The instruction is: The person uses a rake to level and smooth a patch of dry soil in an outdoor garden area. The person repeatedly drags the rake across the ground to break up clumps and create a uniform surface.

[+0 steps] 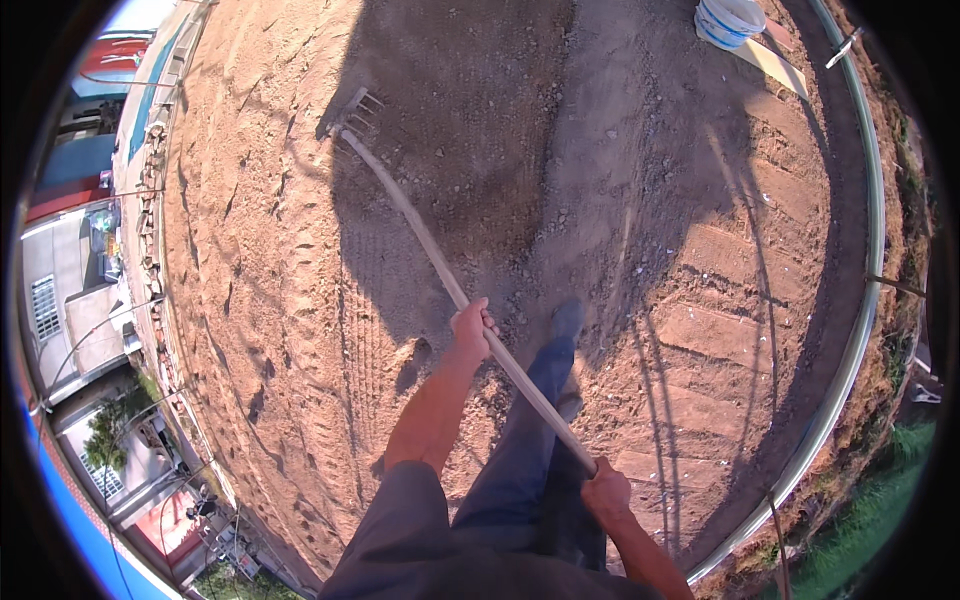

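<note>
A rake [418, 233] with a long wooden handle slants across the soil from upper left to lower right. Its toothed metal head [362, 104] is at the far end, by the left edge of a dark shaded patch. Partway down the handle, my left hand [474, 328] is wrapped round the wood with the arm stretched forward. My right hand [606, 490] grips the handle near its lower end, beside my right hip. One of my shoes [568, 317] shows on the ground between the two arms, right of the handle.
Loose brown soil [270, 230] with ridges and prints spreads around me. A white and blue bucket [728, 22] stands at the far right beside a pale board [775, 68]. A pale curved rail [868, 250] borders the right side; buildings [75, 275] line the left.
</note>
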### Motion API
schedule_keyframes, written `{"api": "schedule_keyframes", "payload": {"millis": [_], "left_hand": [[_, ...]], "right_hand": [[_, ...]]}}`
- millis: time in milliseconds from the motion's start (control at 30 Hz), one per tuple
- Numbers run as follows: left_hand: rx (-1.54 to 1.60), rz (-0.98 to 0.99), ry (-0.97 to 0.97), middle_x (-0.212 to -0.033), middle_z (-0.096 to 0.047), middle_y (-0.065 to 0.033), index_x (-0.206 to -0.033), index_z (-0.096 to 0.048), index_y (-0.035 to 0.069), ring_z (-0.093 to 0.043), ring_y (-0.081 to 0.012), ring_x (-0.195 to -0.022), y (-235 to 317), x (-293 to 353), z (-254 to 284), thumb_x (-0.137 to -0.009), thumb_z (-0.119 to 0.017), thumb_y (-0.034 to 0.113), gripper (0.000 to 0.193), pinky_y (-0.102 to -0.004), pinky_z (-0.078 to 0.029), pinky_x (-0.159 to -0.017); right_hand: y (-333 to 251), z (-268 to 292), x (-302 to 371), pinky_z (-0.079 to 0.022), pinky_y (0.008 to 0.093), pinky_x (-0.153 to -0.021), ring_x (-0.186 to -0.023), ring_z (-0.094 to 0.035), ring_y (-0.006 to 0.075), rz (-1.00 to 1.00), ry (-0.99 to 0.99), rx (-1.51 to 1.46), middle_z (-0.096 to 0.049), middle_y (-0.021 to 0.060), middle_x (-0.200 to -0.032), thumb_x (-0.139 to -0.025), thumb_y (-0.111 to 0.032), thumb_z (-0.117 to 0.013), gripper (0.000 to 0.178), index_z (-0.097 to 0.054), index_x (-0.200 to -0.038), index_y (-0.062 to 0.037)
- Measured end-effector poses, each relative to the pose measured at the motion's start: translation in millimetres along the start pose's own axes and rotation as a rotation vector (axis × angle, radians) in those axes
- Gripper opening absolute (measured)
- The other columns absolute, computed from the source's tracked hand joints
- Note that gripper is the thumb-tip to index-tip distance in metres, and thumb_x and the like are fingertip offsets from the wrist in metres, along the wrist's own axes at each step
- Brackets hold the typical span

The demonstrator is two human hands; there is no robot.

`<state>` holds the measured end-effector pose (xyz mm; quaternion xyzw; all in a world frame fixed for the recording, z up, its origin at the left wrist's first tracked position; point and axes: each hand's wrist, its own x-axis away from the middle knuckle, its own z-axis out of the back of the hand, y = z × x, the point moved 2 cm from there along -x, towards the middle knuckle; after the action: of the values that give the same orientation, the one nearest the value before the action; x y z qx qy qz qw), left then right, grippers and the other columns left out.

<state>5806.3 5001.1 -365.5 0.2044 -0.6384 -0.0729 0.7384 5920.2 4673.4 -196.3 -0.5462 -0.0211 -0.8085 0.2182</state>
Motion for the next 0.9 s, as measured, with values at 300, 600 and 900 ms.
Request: {"api": "schedule_keyframes", "payload": {"millis": [300, 600, 900], "left_hand": [[-0.500, -0.099, -0.130, -0.057, -0.046, -0.0055, -0.068, -0.045, 0.006, -0.051, -0.0187, -0.047, -31.7, 26.0, 2.3, -0.083, -0.063, 0.023, 0.029, -0.0385, -0.049, -0.046], [-0.370, 0.332, -0.214, -0.063, -0.046, -0.0034, -0.077, -0.045, 0.009, -0.050, -0.0180, -0.050, -271.0, 158.6, 57.5, -0.081, -0.068, 0.016, 0.024, -0.0378, -0.046, -0.044], [-0.591, 0.490, -0.070, -0.057, -0.047, -0.0039, -0.062, -0.046, 0.009, -0.051, -0.0196, -0.047, -340.0, 239.2, 131.8, -0.072, -0.069, 0.012, 0.024, -0.0374, -0.047, -0.044]], "right_hand": [[47.6, -13.4, 35.3, -0.050, 0.0522, -0.067, -0.070, -0.061, 0.0441, 0.083, -0.070, -0.136, -0.062, 0.0245, -0.072, -0.072, -0.024, -0.061, 0.035, -0.052, -0.101, -0.0065], [311.6, -81.6, 279.5, -0.048, 0.0485, -0.052, -0.061, -0.060, 0.0363, -0.401, -0.111, 0.143, -0.062, 0.0195, -0.071, -0.078, -0.025, -0.055, 0.030, -0.060, -0.103, -0.0091], [333.4, -203.0, 382.2, -0.049, 0.0484, -0.054, -0.064, -0.061, 0.0357, -0.648, -0.052, -0.021, -0.062, 0.0198, -0.072, -0.078, -0.023, -0.054, 0.027, -0.059, -0.101, -0.0091]]}}
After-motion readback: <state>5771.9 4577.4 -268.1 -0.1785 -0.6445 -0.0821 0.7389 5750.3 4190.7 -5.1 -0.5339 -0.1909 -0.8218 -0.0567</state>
